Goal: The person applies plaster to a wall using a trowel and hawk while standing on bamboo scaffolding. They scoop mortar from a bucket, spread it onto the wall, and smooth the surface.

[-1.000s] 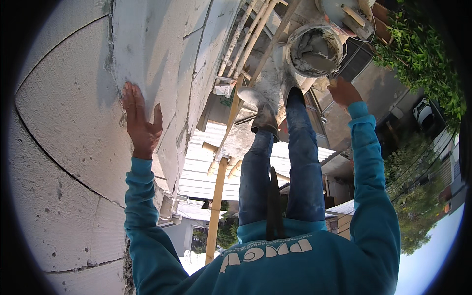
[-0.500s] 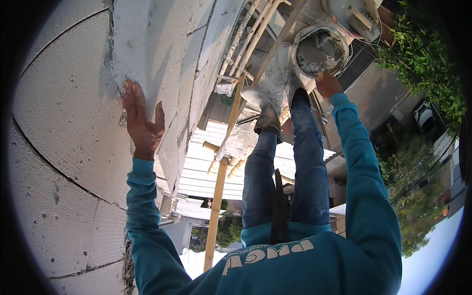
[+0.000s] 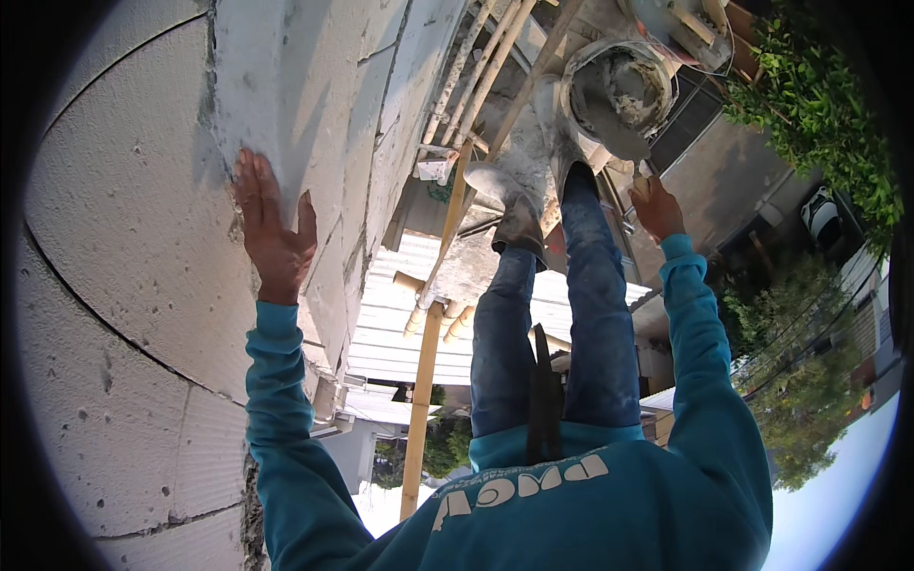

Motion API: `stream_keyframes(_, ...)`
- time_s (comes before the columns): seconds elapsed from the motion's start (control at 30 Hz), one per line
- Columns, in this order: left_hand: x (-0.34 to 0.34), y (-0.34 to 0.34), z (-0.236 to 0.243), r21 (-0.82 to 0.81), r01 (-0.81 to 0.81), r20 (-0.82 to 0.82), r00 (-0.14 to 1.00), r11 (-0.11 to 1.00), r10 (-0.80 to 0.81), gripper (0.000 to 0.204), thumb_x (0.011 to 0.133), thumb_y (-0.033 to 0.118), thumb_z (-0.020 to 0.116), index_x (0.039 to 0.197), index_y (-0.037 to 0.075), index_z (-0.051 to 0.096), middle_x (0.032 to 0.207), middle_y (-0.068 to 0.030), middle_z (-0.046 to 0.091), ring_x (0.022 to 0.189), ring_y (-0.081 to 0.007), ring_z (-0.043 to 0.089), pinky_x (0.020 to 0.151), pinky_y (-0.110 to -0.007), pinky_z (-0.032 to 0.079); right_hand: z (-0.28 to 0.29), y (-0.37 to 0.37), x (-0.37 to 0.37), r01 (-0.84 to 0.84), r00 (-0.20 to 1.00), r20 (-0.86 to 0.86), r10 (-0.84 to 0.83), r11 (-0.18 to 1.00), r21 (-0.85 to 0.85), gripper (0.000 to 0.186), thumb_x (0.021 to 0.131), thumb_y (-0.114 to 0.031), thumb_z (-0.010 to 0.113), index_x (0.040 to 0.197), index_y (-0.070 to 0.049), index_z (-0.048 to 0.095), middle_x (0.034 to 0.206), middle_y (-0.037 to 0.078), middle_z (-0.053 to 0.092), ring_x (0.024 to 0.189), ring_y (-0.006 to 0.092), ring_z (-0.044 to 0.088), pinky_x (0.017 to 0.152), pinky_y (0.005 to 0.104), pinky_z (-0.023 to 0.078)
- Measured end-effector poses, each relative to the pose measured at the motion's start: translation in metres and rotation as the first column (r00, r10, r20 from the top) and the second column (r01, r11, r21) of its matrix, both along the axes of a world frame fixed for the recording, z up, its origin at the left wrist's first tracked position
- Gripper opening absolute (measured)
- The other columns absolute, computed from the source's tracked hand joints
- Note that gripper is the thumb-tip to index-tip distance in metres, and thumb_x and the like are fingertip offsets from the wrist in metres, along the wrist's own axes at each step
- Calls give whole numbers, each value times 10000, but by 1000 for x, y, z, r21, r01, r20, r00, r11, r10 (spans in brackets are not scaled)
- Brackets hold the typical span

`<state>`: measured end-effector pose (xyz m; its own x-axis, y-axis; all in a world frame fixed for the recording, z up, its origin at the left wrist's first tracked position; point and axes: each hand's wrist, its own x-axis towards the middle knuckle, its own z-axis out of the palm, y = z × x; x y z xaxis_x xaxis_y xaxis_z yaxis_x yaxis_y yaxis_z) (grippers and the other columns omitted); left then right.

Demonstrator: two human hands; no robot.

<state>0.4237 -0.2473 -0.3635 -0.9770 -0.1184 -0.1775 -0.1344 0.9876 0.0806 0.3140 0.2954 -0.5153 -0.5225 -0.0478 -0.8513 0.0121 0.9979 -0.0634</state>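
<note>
My left hand (image 3: 274,231) lies flat, fingers spread, on the edge of a grey aerated block wall (image 3: 143,238) at the left. My right hand (image 3: 659,209) is stretched out just below a round bucket (image 3: 619,90) of wet grey mortar. Its fingers are curled around a short tan handle (image 3: 642,186); the rest of that tool is hidden. My legs in mortar-stained blue jeans (image 3: 590,314) reach down to dusty boots (image 3: 519,214) on a scaffold plank beside the bucket.
Wooden scaffold poles (image 3: 424,381) run along the wall and drop away under me. A corrugated white roof (image 3: 381,333) lies far below. Green trees (image 3: 819,114) and a building wall (image 3: 724,190) are at the right.
My right hand went up to the bucket's rim, then drew back down and to the right. My left hand stayed flat on the block wall.
</note>
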Motion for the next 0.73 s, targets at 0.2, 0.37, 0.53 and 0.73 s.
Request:
stream_keyframes(0.2,2,3,-3,-15,-15,-29,999,1000,15,743,855,210,618,1475,-1,267,1506,-223,292,1387,-414,297,1123,-552,286,23,59,36,4,967,-253,19,996,92,366,832,-244,616,1150,-114,492,980,216,654,908,424,639,773,522,498)
stream_keyframes(0.37,-1,2,-2,-22,-19,-8,1000,1000,19,770,853,228,627,1481,-4,248,1512,-237,271,1386,-423,294,1116,-576,277,-60,22,35,-31,945,-323,53,997,73,362,831,-207,609,1167,-131,498,1018,161,630,920,381,640,780,499,511)
stream_keyframes(0.53,-2,5,2,-34,-26,26,999,999,27,843,855,247,654,1520,101,156,1536,-185,236,1365,-462,294,1067,-528,408,-54,3,62,31,926,-374,-43,999,-39,339,853,-203,588,1172,-130,503,1031,159,624,906,386,636,762,502,505)
stream_keyframes(0.73,-1,4,4,-27,-3,29,1000,1000,4,847,867,313,662,1528,154,157,1563,-158,187,1390,-463,239,1101,-547,342,-102,-50,61,235,906,-362,-219,972,-2,297,871,-215,582,1133,-91,516,1043,207,627,893,403,635,742,497,508)
